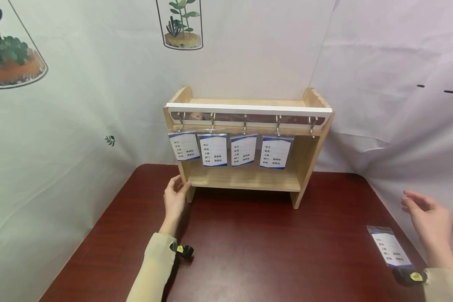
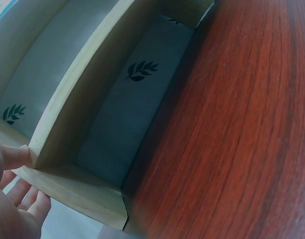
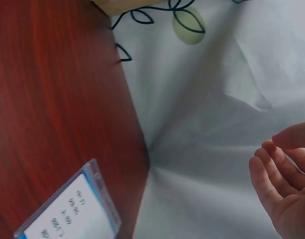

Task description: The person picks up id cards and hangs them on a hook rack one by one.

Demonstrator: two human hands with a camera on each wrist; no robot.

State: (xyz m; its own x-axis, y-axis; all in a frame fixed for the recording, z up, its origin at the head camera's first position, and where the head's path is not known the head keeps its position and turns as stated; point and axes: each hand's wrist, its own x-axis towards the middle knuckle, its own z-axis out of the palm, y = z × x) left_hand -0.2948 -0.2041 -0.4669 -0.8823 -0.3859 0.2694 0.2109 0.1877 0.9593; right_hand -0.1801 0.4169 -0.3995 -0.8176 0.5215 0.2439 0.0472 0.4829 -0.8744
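A small wooden shelf (image 1: 245, 178) stands at the back of the table, with a white-framed hook rail (image 1: 249, 119) across its upper front. Several badge holders, among them a left one (image 1: 185, 147) and a right one (image 1: 274, 152), hang from the hooks; the rightmost hook (image 1: 313, 127) is bare. My left hand (image 1: 175, 197) grips the shelf's left side panel (image 2: 82, 194), thumb at the front and fingers around the outer side. My right hand (image 1: 432, 220) is in the air at the right, fingers loosely curled around nothing. Below it, a loose badge holder (image 1: 390, 248) lies on the table.
The dark red wooden table (image 1: 245, 247) meets white cloth walls (image 1: 87, 105) printed with plants behind and at both sides. Black bands sit on both wrists, including a left wrist band (image 1: 183, 250).
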